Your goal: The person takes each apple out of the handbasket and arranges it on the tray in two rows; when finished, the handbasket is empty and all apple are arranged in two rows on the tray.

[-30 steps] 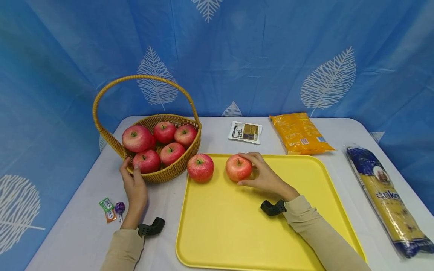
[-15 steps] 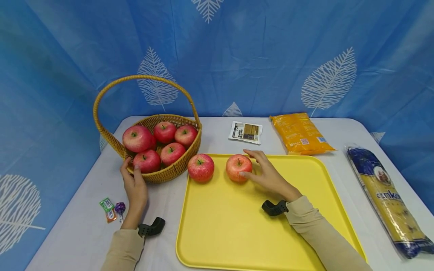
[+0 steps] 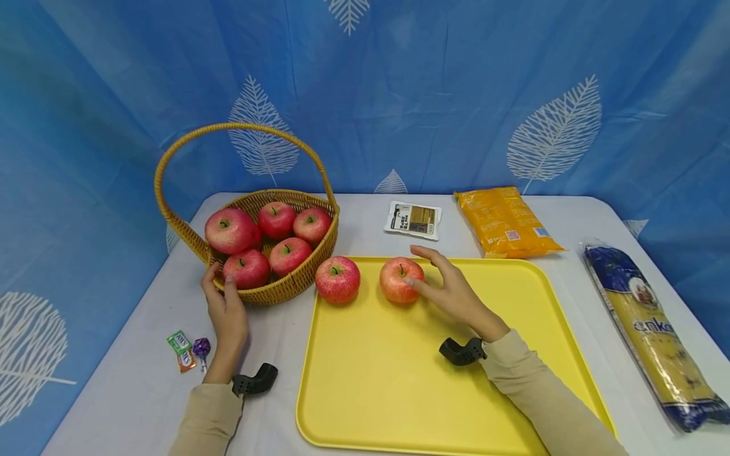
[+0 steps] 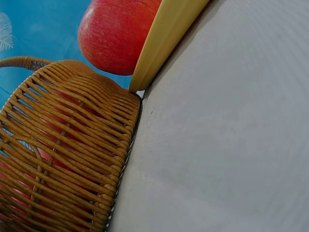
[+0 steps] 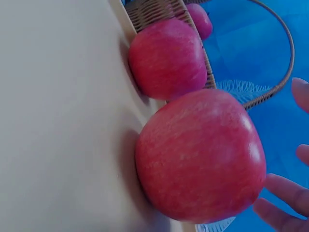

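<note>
**2 apples on the tray, right hand loose beside one**

Nearest the camera, 2 beige sleeves come in from the bottom edge, each wrist carrying a small black camera mount. The flat yellow plastic tray (image 3: 399,380) lies on the white-covered bench (image 3: 142,380), in front of the person.

The right hand (image 3: 456,294) hovers over the far part of the tray with its fingers (image 3: 424,253) spread and relaxed, grasping nothing. One fingertip lies at the right side of the round red apple (image 3: 401,280), which stands stem up on the tray near its far edge; whether it touches cannot be told. In the right wrist view this apple (image 5: 200,157) fills the frame with fingertips just beside it. A second red apple (image 3: 338,279) sits at the tray's far left corner, close to the woven wicker basket with a hoop handle (image 3: 285,288).

The left hand (image 3: 227,313) rests at the basket's near rim, thumb and fingers hooked on the weave. 5 red apples lie inside the basket.

Left of that hand, 3 small wrapped sweets (image 3: 187,349) lie on the bench. Further back are a small white and brown sachet (image 3: 413,220) and an orange plastic packet (image 3: 504,221); along the right edge lies a long blue and yellow bag of pasta (image 3: 650,329). A blue curtain with white leaf prints (image 3: 456,95) hangs behind.
</note>
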